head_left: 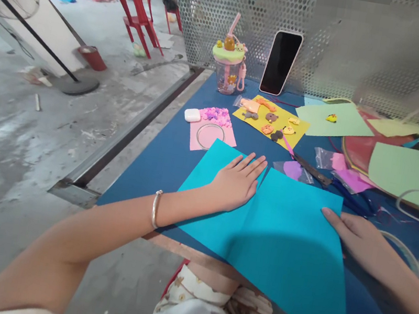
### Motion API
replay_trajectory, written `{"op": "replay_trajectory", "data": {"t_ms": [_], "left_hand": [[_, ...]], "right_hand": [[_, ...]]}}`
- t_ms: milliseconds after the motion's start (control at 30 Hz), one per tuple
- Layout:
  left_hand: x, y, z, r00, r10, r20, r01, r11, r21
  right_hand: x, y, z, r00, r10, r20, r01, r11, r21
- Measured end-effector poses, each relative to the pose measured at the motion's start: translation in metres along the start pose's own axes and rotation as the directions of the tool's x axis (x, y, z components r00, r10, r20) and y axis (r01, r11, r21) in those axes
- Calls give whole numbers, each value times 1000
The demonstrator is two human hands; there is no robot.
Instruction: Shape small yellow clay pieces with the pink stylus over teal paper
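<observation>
A large turquoise sheet of paper (283, 243) with a crease down its middle lies over the front of the blue table. My left hand (238, 180) rests flat on its left half, fingers stretched out, beside a short slit at the top of the crease. With thumb above and fingers beneath, my right hand (352, 233) pinches the sheet's right edge and lifts that side. The sheet's lower right corner hangs past the table edge. Scissors (311, 170) with dark blue handles lie just behind the sheet.
Behind the sheet are a pink card (211, 144) with small decorations, a yellow card (248, 111) with animal figures, a cup with a straw (227, 72) and a phone (281, 62) leaning on perforated metal. Green paper (417, 171) lies right. A red chair (135, 12) stands left.
</observation>
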State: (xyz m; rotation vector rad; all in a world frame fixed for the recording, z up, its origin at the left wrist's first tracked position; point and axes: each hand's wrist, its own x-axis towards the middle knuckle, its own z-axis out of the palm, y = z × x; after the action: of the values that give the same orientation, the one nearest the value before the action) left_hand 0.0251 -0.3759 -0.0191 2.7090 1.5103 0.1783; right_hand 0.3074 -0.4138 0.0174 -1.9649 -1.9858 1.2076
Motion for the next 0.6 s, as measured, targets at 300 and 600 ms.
{"op": "replay_trajectory", "data": {"t_ms": [300, 600], "left_hand": [[-1, 0, -1, 1000, -3, 4, 3, 1000, 0], [0, 0, 1, 1000, 3, -10, -3, 1000, 4]], "right_hand": [[-3, -4, 0, 1000, -7, -2, 7, 1000, -17], [-6, -6, 2, 998, -38, -45, 36, 999, -39]]}}
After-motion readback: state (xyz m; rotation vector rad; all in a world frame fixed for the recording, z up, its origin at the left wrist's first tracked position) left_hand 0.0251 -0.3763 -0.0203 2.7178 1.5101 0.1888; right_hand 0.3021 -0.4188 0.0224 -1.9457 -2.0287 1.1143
